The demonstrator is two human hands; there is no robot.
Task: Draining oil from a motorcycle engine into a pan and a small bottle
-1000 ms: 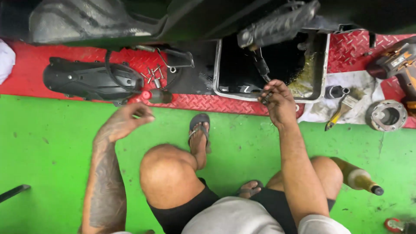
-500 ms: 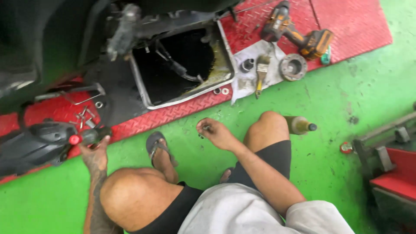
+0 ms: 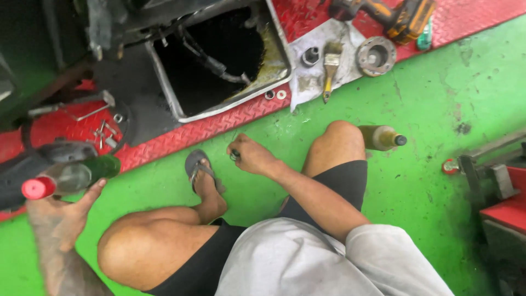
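Observation:
I squat on a green floor (image 3: 416,109) beside a red checker-plate platform (image 3: 219,123). My left hand (image 3: 57,214) grips a green spray can (image 3: 71,178) with a red cap, lifted at the lower left. My right hand (image 3: 252,156) is closed around a small dark metal part, just above the floor between my sandalled foot (image 3: 200,170) and my right knee (image 3: 339,140). An open black cavity in the vehicle's underside (image 3: 219,55) lies just beyond both hands.
On a grey rag (image 3: 307,82) lie a paintbrush (image 3: 330,68), a socket and a round metal hub (image 3: 375,55). A yellow cordless drill (image 3: 394,16) sits behind them. A brown bottle (image 3: 381,137) lies by my knee. Loose bolts (image 3: 104,131) and a black panel sit left; red equipment (image 3: 504,203) right.
My left hand has picked up the spray can and lifted it. My right hand came down from the cavity to the floor. The view has swung rightward.

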